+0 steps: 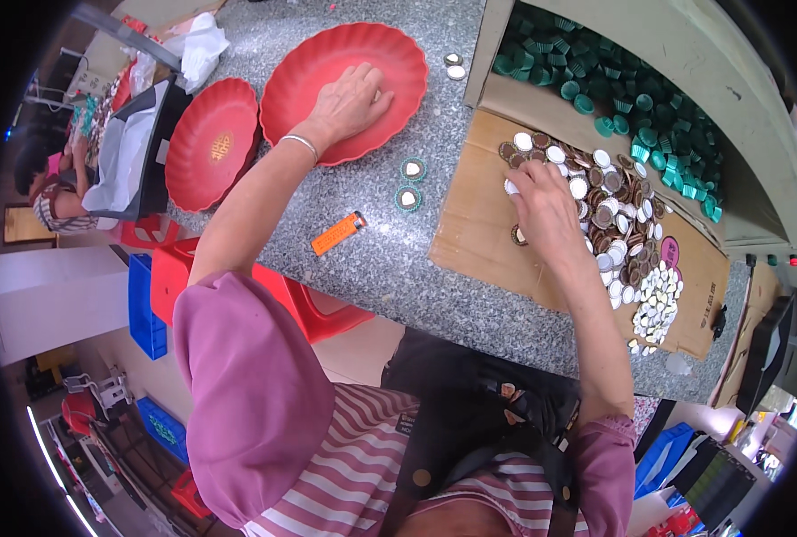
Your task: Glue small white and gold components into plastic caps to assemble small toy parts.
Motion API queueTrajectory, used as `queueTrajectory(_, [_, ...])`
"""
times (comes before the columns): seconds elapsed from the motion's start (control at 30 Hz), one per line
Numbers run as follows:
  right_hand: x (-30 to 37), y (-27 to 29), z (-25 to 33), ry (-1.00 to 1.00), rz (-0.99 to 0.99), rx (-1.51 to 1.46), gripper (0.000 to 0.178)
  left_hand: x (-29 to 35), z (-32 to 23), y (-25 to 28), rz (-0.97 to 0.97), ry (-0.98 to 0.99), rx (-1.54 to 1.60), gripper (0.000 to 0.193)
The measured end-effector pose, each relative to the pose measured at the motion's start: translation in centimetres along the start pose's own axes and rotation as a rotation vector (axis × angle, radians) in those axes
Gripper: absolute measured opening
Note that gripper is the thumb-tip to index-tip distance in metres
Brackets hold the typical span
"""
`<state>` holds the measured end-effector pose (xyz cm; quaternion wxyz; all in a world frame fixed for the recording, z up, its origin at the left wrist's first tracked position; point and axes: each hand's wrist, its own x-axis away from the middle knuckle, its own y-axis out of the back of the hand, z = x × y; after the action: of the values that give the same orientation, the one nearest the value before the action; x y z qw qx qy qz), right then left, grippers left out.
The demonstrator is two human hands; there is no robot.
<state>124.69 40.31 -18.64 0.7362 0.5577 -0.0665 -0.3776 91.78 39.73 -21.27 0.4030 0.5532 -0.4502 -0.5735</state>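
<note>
Red is surrounding the left hand (349, 103), which is curling down inside the large tray (318, 67); whether it is gripping anything, I cannot tell. Above the cardboard (483, 242), the right hand (546, 210), the nearer, is bending its fingers at the left end of the pile of brown and white discs (609, 215), its grip unclear; the pile is lying mostly rightward, long axis slanting toward lower right, its round discs pointing no one way.

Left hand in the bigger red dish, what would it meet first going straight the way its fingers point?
Your left hand would likely meet the dish's fluted far-right rim, unless it is high enough to clear it; depth is unclear.
</note>
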Motion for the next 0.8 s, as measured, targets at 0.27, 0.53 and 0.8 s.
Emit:
queueTrajectory(0.27, [-1.1, -0.1, -1.6, 0.028, 0.171, -0.152, 0.017, 0.1, -0.1, 0.0, -0.007, -0.085, -0.027, 0.020])
queueTrajectory(0.53, [-1.8, 1.0, -2.2, -0.032, 0.314, -0.169, 0.024, -0.2, -0.3, -0.1, 0.025, -0.076, -0.021, 0.020])
queueTrajectory(0.8, [3.2, 2.5, 0.4, 0.020, 0.086, -0.172, 0.027, 0.7, -3.4, 4.8, -0.339, 0.208, 0.274, 0.018])
